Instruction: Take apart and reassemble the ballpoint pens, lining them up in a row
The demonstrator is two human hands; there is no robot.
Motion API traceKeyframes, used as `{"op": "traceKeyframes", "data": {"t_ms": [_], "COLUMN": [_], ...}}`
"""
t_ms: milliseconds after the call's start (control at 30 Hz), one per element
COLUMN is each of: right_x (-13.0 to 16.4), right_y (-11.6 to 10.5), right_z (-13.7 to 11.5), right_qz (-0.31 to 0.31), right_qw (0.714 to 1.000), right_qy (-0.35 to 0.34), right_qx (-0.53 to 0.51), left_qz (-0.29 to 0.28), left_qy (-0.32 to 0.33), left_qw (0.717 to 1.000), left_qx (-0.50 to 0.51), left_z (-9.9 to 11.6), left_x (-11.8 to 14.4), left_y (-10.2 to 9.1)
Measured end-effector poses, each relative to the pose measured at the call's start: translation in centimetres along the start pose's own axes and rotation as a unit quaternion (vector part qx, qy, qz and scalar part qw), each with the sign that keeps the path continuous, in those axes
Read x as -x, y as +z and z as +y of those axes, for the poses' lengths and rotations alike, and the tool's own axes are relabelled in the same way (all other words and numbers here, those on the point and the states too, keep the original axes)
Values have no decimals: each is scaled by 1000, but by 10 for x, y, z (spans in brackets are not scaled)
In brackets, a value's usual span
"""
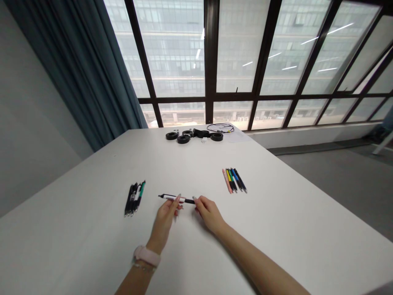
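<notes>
A white and black pen [189,201] is held roughly level above the table, its clip end pointing left. My left hand [169,208] pinches its white barrel between thumb and fingers. At the black grip end, my right hand [208,211] has its thumb and fingers closed on the pen; the tip is hidden by them. Left of my hands lies a row of several pens [134,200], mostly black, one with a green barrel. To the right, another row of several pens [234,180] shows pink, yellow, green, blue and black barrels.
The white table [101,241] narrows toward the windows. Black tape rolls [183,139], a dark bundle [201,133] and a coiled black cable [220,128] lie at its far end. A blue curtain [80,69] hangs at the left, beside the wall.
</notes>
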State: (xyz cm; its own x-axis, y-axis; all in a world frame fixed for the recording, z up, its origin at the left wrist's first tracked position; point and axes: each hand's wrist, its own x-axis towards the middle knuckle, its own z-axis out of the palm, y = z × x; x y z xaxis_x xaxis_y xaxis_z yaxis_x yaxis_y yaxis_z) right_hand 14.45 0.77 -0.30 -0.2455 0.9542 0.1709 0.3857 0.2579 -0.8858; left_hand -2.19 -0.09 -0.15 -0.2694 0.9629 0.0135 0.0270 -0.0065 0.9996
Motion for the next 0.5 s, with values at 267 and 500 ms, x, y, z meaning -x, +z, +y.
{"op": "traceKeyframes", "data": {"t_ms": [267,500], "right_x": [7,7], "right_y": [-6,-6], "right_z": [-13,-12], "right_qz": [-16,-24], "right_qw": [973,946], "right_qy": [-67,-134], "right_qx": [220,293], "left_qz": [9,16], "left_qy": [-41,-45], "left_qw": [999,999], "left_qx": [31,23], "left_z": [5,0], "left_x": [3,1], "left_y": [2,-1]}}
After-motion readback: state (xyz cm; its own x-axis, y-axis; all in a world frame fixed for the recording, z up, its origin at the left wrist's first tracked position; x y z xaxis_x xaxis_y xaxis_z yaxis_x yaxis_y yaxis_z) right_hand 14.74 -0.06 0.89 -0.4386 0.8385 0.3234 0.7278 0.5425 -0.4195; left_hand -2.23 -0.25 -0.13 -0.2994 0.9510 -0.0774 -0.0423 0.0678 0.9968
